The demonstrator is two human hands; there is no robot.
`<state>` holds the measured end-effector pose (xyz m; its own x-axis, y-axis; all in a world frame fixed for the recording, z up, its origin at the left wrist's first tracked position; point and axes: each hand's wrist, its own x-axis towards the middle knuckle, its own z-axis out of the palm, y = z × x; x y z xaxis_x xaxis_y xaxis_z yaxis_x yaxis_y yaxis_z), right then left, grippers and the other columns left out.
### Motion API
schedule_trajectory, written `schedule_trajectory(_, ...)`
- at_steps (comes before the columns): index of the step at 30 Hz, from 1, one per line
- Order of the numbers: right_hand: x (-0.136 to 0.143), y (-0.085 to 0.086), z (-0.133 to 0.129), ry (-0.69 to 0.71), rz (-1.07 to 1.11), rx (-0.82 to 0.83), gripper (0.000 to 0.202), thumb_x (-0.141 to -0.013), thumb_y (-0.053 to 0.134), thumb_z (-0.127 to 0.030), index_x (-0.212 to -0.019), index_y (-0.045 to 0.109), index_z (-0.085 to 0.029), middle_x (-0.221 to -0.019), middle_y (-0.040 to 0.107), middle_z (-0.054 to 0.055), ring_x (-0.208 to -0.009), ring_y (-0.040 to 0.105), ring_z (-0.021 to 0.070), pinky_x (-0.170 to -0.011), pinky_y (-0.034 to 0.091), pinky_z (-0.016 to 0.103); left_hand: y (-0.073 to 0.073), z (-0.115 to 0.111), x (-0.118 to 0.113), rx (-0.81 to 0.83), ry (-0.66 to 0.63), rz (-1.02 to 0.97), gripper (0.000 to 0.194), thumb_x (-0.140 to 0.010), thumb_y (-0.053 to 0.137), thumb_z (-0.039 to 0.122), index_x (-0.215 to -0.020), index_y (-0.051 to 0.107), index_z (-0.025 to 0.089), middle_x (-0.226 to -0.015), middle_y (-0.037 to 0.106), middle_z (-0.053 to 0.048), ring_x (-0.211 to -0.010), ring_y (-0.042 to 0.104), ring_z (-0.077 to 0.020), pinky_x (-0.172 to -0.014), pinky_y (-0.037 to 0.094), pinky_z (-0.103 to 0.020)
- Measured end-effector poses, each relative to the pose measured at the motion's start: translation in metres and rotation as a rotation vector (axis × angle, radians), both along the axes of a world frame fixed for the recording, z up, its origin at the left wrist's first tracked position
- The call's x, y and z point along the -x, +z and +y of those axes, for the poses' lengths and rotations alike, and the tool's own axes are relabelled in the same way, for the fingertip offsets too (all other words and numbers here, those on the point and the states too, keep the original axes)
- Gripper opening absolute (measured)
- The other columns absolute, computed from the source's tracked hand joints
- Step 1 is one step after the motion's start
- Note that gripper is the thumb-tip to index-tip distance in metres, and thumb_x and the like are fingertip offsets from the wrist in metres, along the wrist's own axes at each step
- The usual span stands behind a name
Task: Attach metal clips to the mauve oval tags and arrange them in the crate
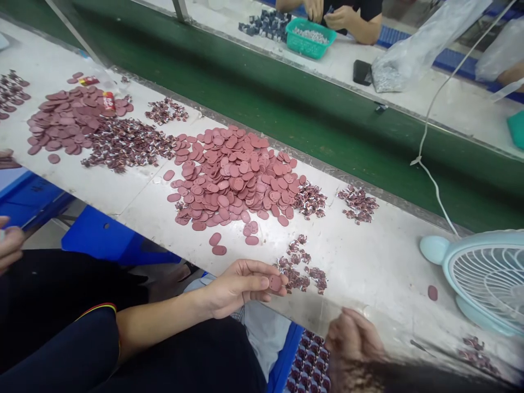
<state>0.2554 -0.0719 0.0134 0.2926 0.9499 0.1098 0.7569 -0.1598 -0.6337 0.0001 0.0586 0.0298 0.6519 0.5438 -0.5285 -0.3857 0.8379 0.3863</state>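
Note:
My left hand (241, 285) hovers at the near edge of the white table (368, 262), pinching one dusty-red oval piece (275, 283) between thumb and fingers. Just beyond it lies a small scatter of printed dark-red stickers (303, 270). Two loose ovals (216, 244) rest ahead of the hand, and behind them spreads a big pile of the same ovals (233, 174). My right hand (354, 335) is low at the table's edge, back up and fingers curled; what it grips is hidden.
A second oval pile (65, 120) and sticker heaps (126, 143) lie to the left. A pale blue fan (487, 278) stands at right, its cable (429, 164) crossing the green conveyor (286, 109). Another person's hand (9, 246) is at far left; a co-worker sits by a green basket (310, 37).

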Motion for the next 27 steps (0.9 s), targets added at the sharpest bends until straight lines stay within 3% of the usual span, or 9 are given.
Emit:
schedule_trajectory(4,0.008,-0.009,0.011,0.058,-0.054,0.021,0.041,-0.096,0.068,-0.058,-0.122,0.084,-0.029,-0.104,0.076,0.008,-0.085,0.074,0.0229,-0.070,0.065,0.035,0.003,0.000,0.000,0.001,-0.010,0.007,0.041,-0.075,0.105,0.033,-0.107,0.089,0.014,-0.118,0.089,-0.013,-0.104,0.087,-0.0232,-0.077,0.062,-0.020)
schedule_trajectory(10,-0.006,-0.016,0.016,0.182,-0.138,0.058,0.034,-0.106,0.058,-0.034,-0.127,0.084,-0.025,-0.105,0.081,0.009,-0.092,0.083,0.0250,-0.078,0.072,0.039,0.003,-0.001,0.003,0.001,-0.020,0.048,0.044,-0.074,0.105,0.034,-0.108,0.087,0.012,-0.116,0.088,-0.014,-0.106,0.085,-0.0249,-0.077,0.061,-0.022)
schedule_trajectory(14,-0.011,-0.017,-0.002,0.232,-0.140,0.089,0.030,-0.106,0.063,-0.033,-0.130,0.080,-0.027,-0.111,0.080,0.008,-0.100,0.084,0.0246,-0.089,0.073,0.039,0.001,-0.002,0.003,-0.009,-0.032,0.062,0.046,-0.075,0.104,0.036,-0.110,0.086,0.012,-0.119,0.087,-0.015,-0.107,0.085,-0.0251,-0.078,0.060,-0.023)
schedule_trajectory(19,-0.014,-0.019,-0.019,0.249,-0.124,0.135,0.043,-0.106,0.061,-0.030,-0.149,0.065,-0.033,-0.121,0.078,0.006,-0.093,0.083,0.0202,-0.077,0.071,0.032,0.003,-0.002,0.000,-0.015,-0.064,0.067,0.050,-0.075,0.104,0.040,-0.112,0.086,0.011,-0.123,0.086,-0.015,-0.105,0.084,-0.0244,-0.078,0.059,-0.023)
schedule_trajectory(22,-0.022,-0.018,-0.021,0.242,-0.127,0.164,0.040,-0.107,0.058,-0.029,-0.145,0.069,-0.036,-0.114,0.079,0.003,-0.096,0.083,0.0209,-0.083,0.072,0.034,0.004,-0.001,-0.001,-0.015,-0.064,0.065,0.051,-0.073,0.105,0.040,-0.111,0.087,0.011,-0.123,0.086,-0.016,-0.104,0.084,-0.0234,-0.076,0.058,-0.021)
schedule_trajectory(27,-0.026,-0.014,-0.018,0.109,-0.110,0.118,0.031,-0.102,0.069,-0.044,-0.128,0.082,-0.034,-0.105,0.079,0.006,-0.091,0.081,0.0293,-0.078,0.072,0.047,0.003,-0.003,-0.003,-0.014,-0.081,0.046,0.048,-0.074,0.105,0.041,-0.110,0.088,0.013,-0.120,0.086,-0.015,-0.102,0.084,-0.0227,-0.075,0.059,-0.021)
